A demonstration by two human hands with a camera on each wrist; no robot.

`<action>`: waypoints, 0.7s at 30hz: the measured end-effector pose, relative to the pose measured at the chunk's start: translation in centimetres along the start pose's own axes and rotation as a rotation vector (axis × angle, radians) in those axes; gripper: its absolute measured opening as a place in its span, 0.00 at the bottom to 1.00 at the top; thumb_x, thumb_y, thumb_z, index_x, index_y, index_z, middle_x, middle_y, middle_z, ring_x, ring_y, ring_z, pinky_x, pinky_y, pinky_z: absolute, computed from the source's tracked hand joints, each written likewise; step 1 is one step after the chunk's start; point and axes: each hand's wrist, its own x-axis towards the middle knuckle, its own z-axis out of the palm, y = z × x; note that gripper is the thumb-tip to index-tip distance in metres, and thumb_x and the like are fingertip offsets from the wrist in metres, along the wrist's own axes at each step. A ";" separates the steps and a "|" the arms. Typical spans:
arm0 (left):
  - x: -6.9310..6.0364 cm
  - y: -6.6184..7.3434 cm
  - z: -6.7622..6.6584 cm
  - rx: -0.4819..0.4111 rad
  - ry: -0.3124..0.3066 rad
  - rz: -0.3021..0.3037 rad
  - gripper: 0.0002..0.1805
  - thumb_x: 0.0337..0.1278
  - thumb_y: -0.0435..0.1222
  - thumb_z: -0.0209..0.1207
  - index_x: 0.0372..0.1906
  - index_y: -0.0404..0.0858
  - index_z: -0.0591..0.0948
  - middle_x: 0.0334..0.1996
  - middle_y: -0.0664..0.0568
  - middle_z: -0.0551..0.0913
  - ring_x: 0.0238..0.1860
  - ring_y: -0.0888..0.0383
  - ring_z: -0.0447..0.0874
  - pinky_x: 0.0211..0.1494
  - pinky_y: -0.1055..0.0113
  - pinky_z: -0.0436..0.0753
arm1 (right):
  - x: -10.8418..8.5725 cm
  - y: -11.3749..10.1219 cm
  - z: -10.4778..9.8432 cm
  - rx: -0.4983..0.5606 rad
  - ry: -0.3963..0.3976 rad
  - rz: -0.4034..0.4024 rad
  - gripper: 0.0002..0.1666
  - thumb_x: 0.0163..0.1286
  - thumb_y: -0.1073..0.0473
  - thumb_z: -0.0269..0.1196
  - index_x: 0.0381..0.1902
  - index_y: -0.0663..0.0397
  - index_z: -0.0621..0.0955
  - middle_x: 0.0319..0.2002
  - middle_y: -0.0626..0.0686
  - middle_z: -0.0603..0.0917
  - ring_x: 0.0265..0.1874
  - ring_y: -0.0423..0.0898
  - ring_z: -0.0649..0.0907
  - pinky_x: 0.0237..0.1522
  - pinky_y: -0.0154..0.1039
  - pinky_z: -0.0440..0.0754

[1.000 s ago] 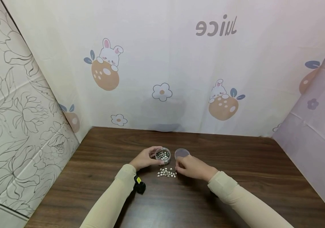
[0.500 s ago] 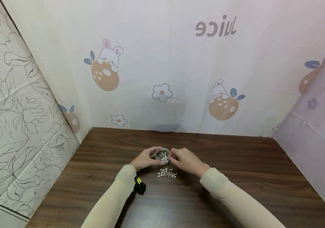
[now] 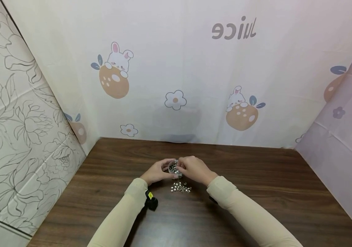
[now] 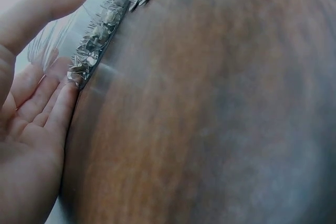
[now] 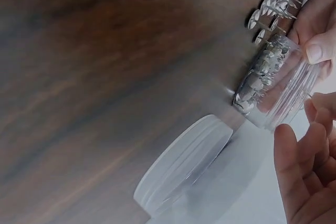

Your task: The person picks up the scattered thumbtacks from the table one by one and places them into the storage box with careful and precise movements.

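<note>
My left hand [image 3: 158, 171] grips a round clear jar [image 5: 275, 82] standing on the table, thumb on the near side and fingers behind. Silver thumbtacks [image 4: 97, 38] lie in its bottom, some points upward. Over the jar's open mouth is my right hand [image 3: 196, 168], its fingers bent at the rim. Whether a thumbtack is between those fingertips cannot be made out. In front of the jar lies a loose group of several thumbtacks [image 3: 180, 187], heads and prongs showing in the right wrist view.
A clear round lid [image 5: 184, 163] rests on the table right of the jar; in the head view my right hand hides it. The brown wooden table [image 3: 256, 192] backs onto a printed curtain [image 3: 176, 68]. A black wrist camera [image 3: 152, 201] sits under my left wrist.
My right hand has moved left and away from me, from beside the loose thumbtacks and lid to over the jar's mouth. The left hand and jar have stayed in place.
</note>
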 end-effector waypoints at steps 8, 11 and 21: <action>-1.4 2.3 0.4 -0.043 0.008 0.013 0.38 0.57 0.33 0.72 0.72 0.39 0.70 0.68 0.44 0.72 0.68 0.45 0.70 0.69 0.48 0.70 | 0.9 -0.1 0.6 -0.094 -0.029 0.001 0.05 0.73 0.58 0.63 0.35 0.47 0.84 0.26 0.41 0.81 0.19 0.34 0.73 0.21 0.32 0.75; -1.4 2.4 0.4 -0.047 0.009 0.015 0.38 0.57 0.33 0.72 0.72 0.39 0.70 0.69 0.45 0.71 0.69 0.45 0.69 0.69 0.47 0.71 | 1.1 -0.2 0.6 -0.108 -0.034 0.011 0.05 0.73 0.57 0.64 0.36 0.49 0.85 0.28 0.42 0.82 0.20 0.33 0.74 0.22 0.32 0.75; -1.3 2.2 0.5 -0.006 0.010 0.000 0.38 0.59 0.35 0.70 0.73 0.40 0.68 0.70 0.46 0.70 0.71 0.44 0.66 0.70 0.47 0.69 | 0.5 -0.1 -0.2 -0.029 -0.030 0.041 0.08 0.74 0.55 0.63 0.44 0.51 0.85 0.25 0.42 0.81 0.18 0.34 0.75 0.20 0.32 0.76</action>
